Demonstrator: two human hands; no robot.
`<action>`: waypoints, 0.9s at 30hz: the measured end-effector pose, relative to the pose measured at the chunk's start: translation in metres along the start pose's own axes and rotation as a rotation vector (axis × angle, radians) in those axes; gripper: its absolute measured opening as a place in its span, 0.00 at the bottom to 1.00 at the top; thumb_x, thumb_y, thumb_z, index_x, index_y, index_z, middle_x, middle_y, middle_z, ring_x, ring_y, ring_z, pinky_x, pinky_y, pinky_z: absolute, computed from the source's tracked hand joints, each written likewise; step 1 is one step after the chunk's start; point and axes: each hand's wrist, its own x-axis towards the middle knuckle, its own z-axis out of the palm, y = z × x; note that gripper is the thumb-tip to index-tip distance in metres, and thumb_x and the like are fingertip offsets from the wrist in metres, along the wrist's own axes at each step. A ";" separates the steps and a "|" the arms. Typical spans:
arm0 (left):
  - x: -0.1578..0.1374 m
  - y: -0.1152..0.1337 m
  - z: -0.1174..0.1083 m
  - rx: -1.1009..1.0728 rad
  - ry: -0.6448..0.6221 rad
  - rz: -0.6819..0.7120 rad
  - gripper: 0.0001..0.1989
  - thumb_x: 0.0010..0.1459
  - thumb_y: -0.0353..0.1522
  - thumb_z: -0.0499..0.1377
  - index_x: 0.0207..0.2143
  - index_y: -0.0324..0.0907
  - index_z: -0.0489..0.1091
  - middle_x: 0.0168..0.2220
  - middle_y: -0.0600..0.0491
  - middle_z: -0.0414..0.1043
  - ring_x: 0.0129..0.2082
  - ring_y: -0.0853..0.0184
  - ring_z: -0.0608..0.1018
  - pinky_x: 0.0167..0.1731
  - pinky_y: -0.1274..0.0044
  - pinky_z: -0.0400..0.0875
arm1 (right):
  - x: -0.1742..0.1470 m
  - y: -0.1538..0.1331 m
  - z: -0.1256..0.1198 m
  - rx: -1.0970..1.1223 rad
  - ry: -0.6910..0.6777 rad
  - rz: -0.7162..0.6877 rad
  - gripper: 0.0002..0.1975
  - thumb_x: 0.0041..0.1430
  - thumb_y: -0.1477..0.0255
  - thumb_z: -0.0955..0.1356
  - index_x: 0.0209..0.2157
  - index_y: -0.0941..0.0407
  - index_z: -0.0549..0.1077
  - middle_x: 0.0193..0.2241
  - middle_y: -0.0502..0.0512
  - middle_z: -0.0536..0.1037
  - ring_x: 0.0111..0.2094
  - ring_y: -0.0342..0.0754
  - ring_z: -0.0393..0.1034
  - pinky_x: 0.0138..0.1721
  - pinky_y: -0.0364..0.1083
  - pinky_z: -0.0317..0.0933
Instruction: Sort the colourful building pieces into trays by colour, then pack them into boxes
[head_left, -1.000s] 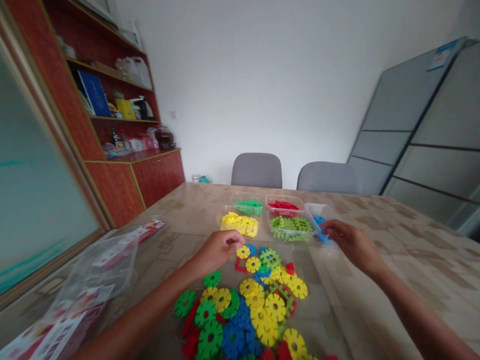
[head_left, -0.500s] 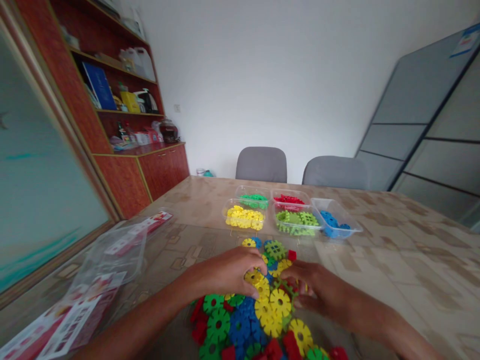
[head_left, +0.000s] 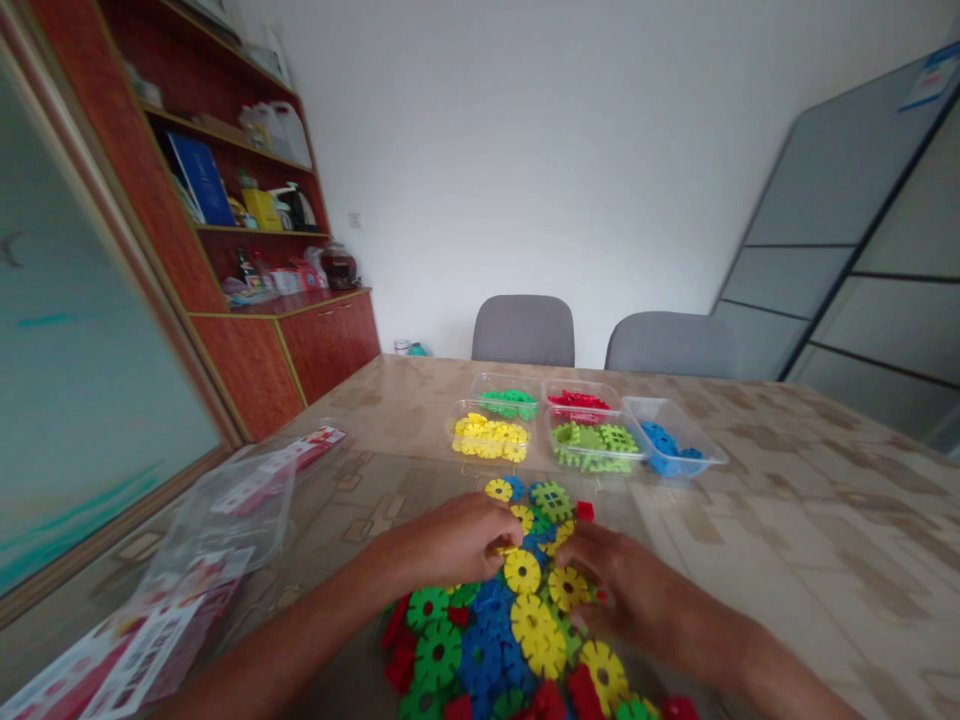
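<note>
My left hand (head_left: 471, 538) is closed in a pinch over the upper left of a loose pile of plastic pieces, with the edge of a yellow notched disc (head_left: 507, 550) showing at its fingertips. My right hand (head_left: 619, 578) curls at the pile's right side. Its thumb and fingers are around the right edge of another yellow notched disc (head_left: 568, 588); the exact contact is partly hidden. Between the hands lies a yellow disc (head_left: 523, 571). Below are green discs (head_left: 438, 651), blue discs (head_left: 481, 650), red pieces (head_left: 582, 688) and more yellow discs (head_left: 546, 648).
Clear tubs stand beyond the pile, holding yellow discs (head_left: 490, 438), green pieces (head_left: 510, 403), red pieces (head_left: 577, 402), light-green square pieces (head_left: 596, 443) and blue pieces (head_left: 670, 450). Clear plastic packaging (head_left: 225, 510) with printed cards lies at left. Two grey chairs (head_left: 523, 330) stand behind the table.
My left hand has closed its fingers on a yellow disc and drawn slightly left. The yellow disc by my right hand has shifted up and right, off the other yellow discs.
</note>
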 end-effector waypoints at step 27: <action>0.001 0.002 0.003 -0.398 -0.067 -0.126 0.11 0.47 0.28 0.64 0.34 0.40 0.67 0.25 0.61 0.62 0.26 0.72 0.66 0.22 0.83 0.54 | 0.002 -0.015 0.013 0.232 -0.029 0.114 0.12 0.44 0.83 0.69 0.28 0.56 0.65 0.25 0.44 0.66 0.27 0.41 0.59 0.26 0.39 0.50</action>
